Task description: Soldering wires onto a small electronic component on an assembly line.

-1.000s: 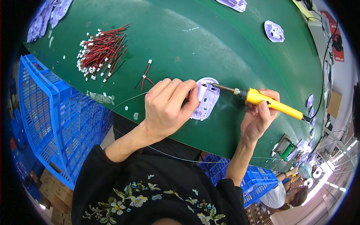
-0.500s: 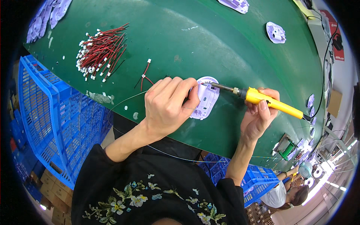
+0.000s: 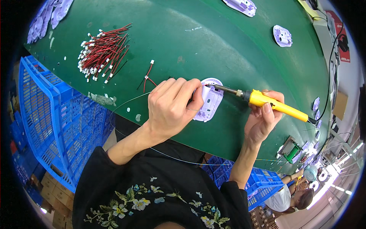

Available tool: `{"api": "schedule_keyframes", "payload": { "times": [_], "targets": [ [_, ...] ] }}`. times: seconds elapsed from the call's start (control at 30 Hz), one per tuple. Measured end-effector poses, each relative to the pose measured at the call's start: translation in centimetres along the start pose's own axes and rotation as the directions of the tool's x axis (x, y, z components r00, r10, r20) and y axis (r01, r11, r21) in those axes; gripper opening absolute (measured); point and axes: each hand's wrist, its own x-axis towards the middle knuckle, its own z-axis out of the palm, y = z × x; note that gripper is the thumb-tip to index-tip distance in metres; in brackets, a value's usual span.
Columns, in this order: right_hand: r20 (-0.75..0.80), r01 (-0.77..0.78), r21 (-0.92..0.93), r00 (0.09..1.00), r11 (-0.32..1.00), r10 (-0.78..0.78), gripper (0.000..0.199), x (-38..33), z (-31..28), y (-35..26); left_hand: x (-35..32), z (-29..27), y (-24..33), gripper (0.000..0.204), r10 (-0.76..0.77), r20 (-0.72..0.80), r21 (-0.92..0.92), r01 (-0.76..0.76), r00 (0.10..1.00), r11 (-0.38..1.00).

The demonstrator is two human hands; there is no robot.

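Here, the left hand [image 3: 169,104] pinches a thin grey wire [image 3: 131,99] by a purple shell [image 3: 212,101], which lies close to the near edge of the table [image 3: 232,57]. The right hand [image 3: 264,114] grips a yellow soldering iron [image 3: 291,111], its tip at the shell's far end.

From the centre of the frame, a left hand [image 3: 171,101] pinches a thin wire [image 3: 131,100] over the left edge of a pale purple plastic shell [image 3: 214,101] on a green table [image 3: 183,42]. Right of centre, the right hand [image 3: 265,114] grips a yellow-handled soldering iron [image 3: 280,106], its metal tip at the shell's upper end. In the upper left lies a pile of red and black leads [image 3: 103,55] with white connectors. Two more purple shells [image 3: 283,36] lie toward the upper right. A blue crate [image 3: 57,110] stands at left; a person in white [image 3: 280,199] appears lower right.
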Motion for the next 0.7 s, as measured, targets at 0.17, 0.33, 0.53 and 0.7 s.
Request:
{"api": "schedule_keyframes", "payload": {
  "times": [0.17, 0.33, 0.53, 0.7],
  "targets": [
    [-0.029, -0.033, 0.043, 0.999, 0.999, 0.034, 0.034, 0.0, 0.4, -0.4, 0.1, 0.1, -0.1, 0.014, 0.003, -0.008, -0.006, -0.003, 1.0, 1.0],
    [-0.067, -0.045, 0.095, 0.996, 0.995, 0.051, 0.037, 0.0, 0.3, -0.6, 0.0, 0.1, -0.2, 0.014, -0.001, -0.008, 0.005, 0.001, 1.0, 1.0],
    [-0.077, -0.04, 0.156, 0.996, 0.987, 0.053, 0.039, 0.2, -0.5, -1.0, 0.0, -0.1, -0.2, 0.014, 0.005, 0.005, 0.009, -0.005, 1.0, 1.0],
    [-0.101, -0.024, 0.166, 0.994, 0.986, 0.041, 0.038, 0.2, -0.3, -1.1, -0.1, -0.1, -0.3, 0.013, 0.005, 0.011, -0.002, -0.005, 1.0, 1.0]
  ]
}}
